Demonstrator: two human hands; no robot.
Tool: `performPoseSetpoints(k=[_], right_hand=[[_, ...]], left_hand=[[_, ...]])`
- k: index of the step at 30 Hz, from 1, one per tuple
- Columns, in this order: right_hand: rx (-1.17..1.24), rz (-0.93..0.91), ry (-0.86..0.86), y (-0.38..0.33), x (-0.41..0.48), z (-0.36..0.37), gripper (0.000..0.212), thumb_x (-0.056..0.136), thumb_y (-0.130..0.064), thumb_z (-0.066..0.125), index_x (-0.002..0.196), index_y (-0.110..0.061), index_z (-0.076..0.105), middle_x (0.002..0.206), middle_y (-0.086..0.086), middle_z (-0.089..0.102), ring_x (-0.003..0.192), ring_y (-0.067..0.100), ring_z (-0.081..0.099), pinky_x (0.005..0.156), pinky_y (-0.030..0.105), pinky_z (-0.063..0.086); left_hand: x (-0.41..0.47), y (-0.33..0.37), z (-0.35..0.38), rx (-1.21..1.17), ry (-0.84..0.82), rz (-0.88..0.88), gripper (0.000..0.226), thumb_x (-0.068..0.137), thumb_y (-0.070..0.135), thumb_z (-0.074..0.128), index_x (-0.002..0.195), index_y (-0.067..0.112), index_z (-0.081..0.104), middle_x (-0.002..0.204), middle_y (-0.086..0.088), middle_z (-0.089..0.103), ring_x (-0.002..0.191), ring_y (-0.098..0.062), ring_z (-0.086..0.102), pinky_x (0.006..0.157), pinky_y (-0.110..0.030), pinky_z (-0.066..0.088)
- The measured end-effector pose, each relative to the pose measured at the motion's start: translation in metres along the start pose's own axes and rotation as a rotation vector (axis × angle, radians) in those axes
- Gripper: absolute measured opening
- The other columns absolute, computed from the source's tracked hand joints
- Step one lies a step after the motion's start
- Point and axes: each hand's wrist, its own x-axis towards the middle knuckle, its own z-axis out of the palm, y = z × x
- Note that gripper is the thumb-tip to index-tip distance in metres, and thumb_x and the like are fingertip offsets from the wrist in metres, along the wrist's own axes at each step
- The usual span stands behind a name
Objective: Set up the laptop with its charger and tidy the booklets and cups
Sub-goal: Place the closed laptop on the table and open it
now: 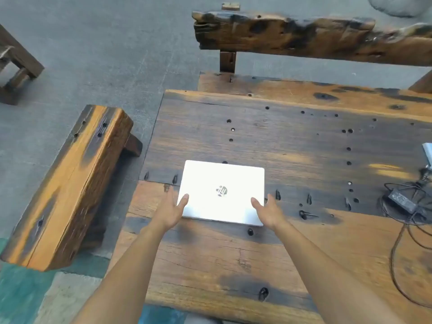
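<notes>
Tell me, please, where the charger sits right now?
The black rectangular charger brick lies at the wooden table's right edge, amid its coiled cable, far right of the closed white laptop.

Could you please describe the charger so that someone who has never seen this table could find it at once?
Start at the wooden table and go to its right edge, well right of the closed white laptop. The charger is the flat black brick lying in a tangle of thin dark cable. It is the only black boxy thing there.

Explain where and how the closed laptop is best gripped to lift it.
Grip the laptop by its two short side edges, from the near side. It lies flat and closed, thin and wide, and the left hand and right hand already flank its near corners.
</notes>
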Motion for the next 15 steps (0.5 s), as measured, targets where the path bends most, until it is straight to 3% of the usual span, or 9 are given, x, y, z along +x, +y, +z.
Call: performPoseSetpoints(k=[4,6,9,13,15], right_hand=[[0.063,0.090,0.034,-0.001,0.016,0.018,0.087,0.096,-0.065,0.044,0.161,-0.020,0.009,0.168,0.008,0.021,0.153,0.033,0.022,0.121,0.050,0.023],[0.080,0.128,0.053,-0.005,0.022,0.026,0.087,0.096,-0.065,0.044,0.161,-0.018,0.012,0.167,0.010,0.023,0.152,0.033,0.023,0.120,0.049,0.024],[0.120,0.161,0.095,-0.008,0.032,0.036,0.086,0.097,-0.063,0.046,0.160,-0.012,0.018,0.165,0.011,0.027,0.151,0.033,0.026,0.120,0.048,0.026],[0.217,0.223,0.164,-0.007,0.044,0.038,0.084,0.096,-0.062,0.048,0.158,-0.009,0.027,0.163,0.011,0.031,0.149,0.032,0.031,0.121,0.048,0.028],[0.262,0.244,0.183,-0.007,0.048,0.038,0.081,0.095,-0.060,0.050,0.155,-0.008,0.034,0.160,0.011,0.038,0.145,0.032,0.037,0.119,0.049,0.032]], left_hand=[[0.029,-0.014,0.002,0.004,-0.065,-0.028,0.088,0.099,0.065,0.037,0.161,0.012,0.004,0.170,-0.004,0.005,0.156,-0.021,0.008,0.124,-0.040,0.010],[0.041,-0.017,0.004,-0.032,-0.078,-0.045,0.085,0.100,0.063,0.038,0.161,0.011,0.010,0.169,-0.004,0.013,0.155,-0.023,0.015,0.124,-0.040,0.015],[0.055,-0.025,0.009,-0.103,-0.074,-0.094,0.065,0.098,0.063,0.043,0.143,0.017,0.034,0.143,-0.007,0.046,0.132,-0.029,0.046,0.108,-0.043,0.036],[0.072,-0.030,0.016,-0.124,-0.037,-0.137,0.046,0.099,0.061,0.040,0.122,0.021,0.043,0.119,-0.005,0.050,0.112,-0.030,0.052,0.096,-0.046,0.042],[0.082,-0.032,0.019,-0.180,-0.008,-0.166,0.047,0.099,0.060,0.042,0.126,0.022,0.044,0.121,-0.005,0.051,0.119,-0.033,0.052,0.095,-0.045,0.040]])
